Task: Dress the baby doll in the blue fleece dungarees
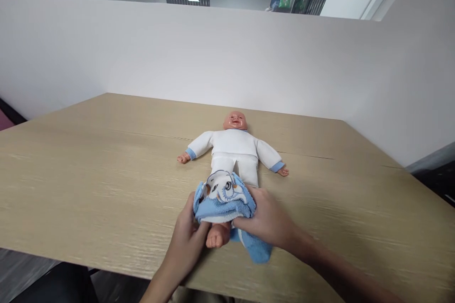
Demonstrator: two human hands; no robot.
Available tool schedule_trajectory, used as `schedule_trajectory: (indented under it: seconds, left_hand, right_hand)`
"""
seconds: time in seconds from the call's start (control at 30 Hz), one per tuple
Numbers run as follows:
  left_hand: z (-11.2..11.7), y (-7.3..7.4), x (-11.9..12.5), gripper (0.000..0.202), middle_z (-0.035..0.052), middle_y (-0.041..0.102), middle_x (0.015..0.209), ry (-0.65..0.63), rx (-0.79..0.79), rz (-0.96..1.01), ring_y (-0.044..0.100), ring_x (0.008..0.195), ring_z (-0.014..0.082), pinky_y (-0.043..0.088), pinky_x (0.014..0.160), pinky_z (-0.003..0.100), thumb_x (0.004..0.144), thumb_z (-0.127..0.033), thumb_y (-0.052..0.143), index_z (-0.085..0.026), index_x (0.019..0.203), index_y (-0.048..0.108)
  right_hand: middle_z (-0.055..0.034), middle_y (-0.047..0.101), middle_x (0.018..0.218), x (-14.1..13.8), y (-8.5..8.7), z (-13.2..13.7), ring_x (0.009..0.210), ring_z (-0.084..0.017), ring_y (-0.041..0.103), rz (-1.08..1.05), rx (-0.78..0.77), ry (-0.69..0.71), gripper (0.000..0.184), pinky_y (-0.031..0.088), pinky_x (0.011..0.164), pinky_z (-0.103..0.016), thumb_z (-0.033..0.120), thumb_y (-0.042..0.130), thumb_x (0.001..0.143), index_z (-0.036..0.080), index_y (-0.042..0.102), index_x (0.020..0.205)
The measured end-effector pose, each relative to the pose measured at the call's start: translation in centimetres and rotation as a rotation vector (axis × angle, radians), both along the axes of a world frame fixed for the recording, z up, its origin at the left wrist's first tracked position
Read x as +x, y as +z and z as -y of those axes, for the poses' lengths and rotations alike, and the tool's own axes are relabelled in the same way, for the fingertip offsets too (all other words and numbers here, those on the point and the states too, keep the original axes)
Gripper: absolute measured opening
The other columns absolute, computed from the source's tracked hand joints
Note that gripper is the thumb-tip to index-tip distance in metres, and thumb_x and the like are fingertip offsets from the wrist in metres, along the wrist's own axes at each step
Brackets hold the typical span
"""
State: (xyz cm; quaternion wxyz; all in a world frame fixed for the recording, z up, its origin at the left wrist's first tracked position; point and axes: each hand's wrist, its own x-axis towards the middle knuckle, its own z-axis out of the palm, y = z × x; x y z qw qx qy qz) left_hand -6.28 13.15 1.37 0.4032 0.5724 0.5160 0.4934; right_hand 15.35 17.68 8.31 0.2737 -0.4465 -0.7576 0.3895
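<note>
A baby doll [234, 144] with a white cloth body and blue cuffs lies on its back, head away from me. Bunched around its lower legs is a pair of blue fleecy baby pants [223, 206] with a cartoon animal face. My left hand [186, 227] grips the left edge of this garment, thumb near the doll's bare foot [217, 235]. On the other side, my right hand [265, 218] is closed on the right edge. That foot pokes out below the hem between my hands. A blue leg of the garment hangs beneath my right hand, and the doll's other foot is hidden.
The doll rests on a wide light wood table [106, 189], its near edge close to me. Behind the table rises a white partition wall [213, 57]. A dark object [437, 175] stands past the table's right side.
</note>
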Motion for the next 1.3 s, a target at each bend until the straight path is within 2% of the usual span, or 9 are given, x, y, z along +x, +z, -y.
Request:
schedule_trajectory:
  seconds: [0.13,0.23,0.33,0.43,0.53,0.67,0.93,1.13,1.3]
  left_hand:
    - [-1.6,1.1,-1.4,0.049,0.016,0.065,0.154,-0.038,-0.006,-0.04,0.056,0.149,0.0321,0.041,0.128,0.044,0.103,-0.038,0.06,-0.015,0.146,0.062]
    - [-2.1,2.2,-2.5,0.053,0.0176,0.065,0.155,-0.1,-0.047,-0.059,0.056,0.148,0.0356,0.039,0.13,0.048,0.102,-0.046,0.063,-0.013,0.145,0.065]
    - [-2.2,2.9,-3.4,0.058,0.0169,0.064,0.156,-0.158,-0.118,-0.023,0.058,0.146,0.0374,0.037,0.131,0.053,0.104,-0.052,0.061,-0.015,0.149,0.063]
    - [-1.9,2.9,-4.0,0.068,0.016,0.058,0.163,-0.221,-0.164,0.02,0.05,0.154,0.0392,0.036,0.132,0.056,0.103,-0.055,0.063,-0.018,0.159,0.054]
    - [-1.5,2.7,-4.5,0.075,0.0145,0.051,0.169,-0.252,-0.194,0.0,0.038,0.162,0.0405,0.031,0.135,0.056,0.1,-0.058,0.069,-0.023,0.163,0.048]
    - [-1.5,3.1,-4.8,0.07,0.0127,0.046,0.171,-0.317,-0.213,-0.05,0.043,0.158,0.0382,0.035,0.131,0.053,0.102,-0.06,0.065,-0.028,0.161,0.044]
    - [-5.3,6.0,-3.4,0.061,0.0103,0.051,0.161,-0.186,0.068,-0.299,0.045,0.151,0.0304,0.034,0.129,0.049,0.106,-0.059,0.06,-0.029,0.156,0.045]
    - [-11.2,10.8,-1.3,0.068,0.01,0.068,0.136,-0.658,0.055,-0.716,0.059,0.129,0.0327,0.05,0.104,0.04,0.092,-0.072,0.073,-0.029,0.145,0.066]
    - [-15.8,11.5,0.8,0.043,0.0016,0.073,0.097,-1.163,-0.164,-0.564,0.065,0.085,0.0176,0.048,0.072,0.025,0.087,-0.057,0.085,-0.021,0.11,0.078]
  right_hand:
    - [0.0023,0.074,0.08,0.9,0.3,-1.7,0.073,-0.019,0.066,-0.048,-0.02,0.154,0.011,0.052,0.069,-0.029,0.019,0.079,0.079,0.02,0.069,0.084]
    - [-0.0025,0.079,0.104,2.2,0.3,-2.7,0.094,-0.024,0.073,-0.094,-0.152,0.285,0.033,0.059,0.085,-0.033,0.03,0.088,0.082,0.02,0.073,0.11]
    - [-0.0086,0.072,0.138,3.7,-0.2,-3.1,0.125,-0.03,0.068,-0.143,-0.211,0.297,0.073,0.054,0.108,-0.042,0.043,0.092,0.084,0.022,0.06,0.146]
    - [-0.0086,0.065,0.143,4.5,-1.5,-3.1,0.132,-0.028,0.063,-0.248,-0.206,0.264,0.066,0.049,0.115,-0.043,0.046,0.084,0.094,0.025,0.056,0.149]
    - [-0.0055,0.065,0.129,4.7,-3.2,-3.0,0.12,-0.023,0.063,-0.415,-0.28,0.291,0.047,0.051,0.107,-0.037,0.047,0.082,0.096,0.023,0.064,0.132]
    - [0.0017,0.059,0.104,4.5,-5.0,-3.0,0.091,-0.014,0.058,-0.68,-0.505,0.23,0.053,0.05,0.082,-0.024,0.048,0.09,0.087,0.024,0.057,0.119]
    - [0.0045,0.053,0.089,5.3,-5.7,-3.9,0.076,-0.01,0.049,-0.779,-0.568,0.249,0.046,0.045,0.068,-0.019,0.039,0.094,0.083,0.022,0.055,0.1]
    - [0.0047,0.055,0.088,5.6,-6.1,-4.0,0.072,-0.01,0.05,-0.836,-0.574,0.186,0.045,0.043,0.064,-0.018,0.042,0.093,0.085,0.023,0.054,0.097]
    - [0.0015,0.066,0.099,6.1,-6.0,-4.3,0.083,-0.013,0.062,-0.718,-0.516,0.093,0.044,0.05,0.075,-0.021,0.047,0.091,0.087,0.022,0.066,0.113]
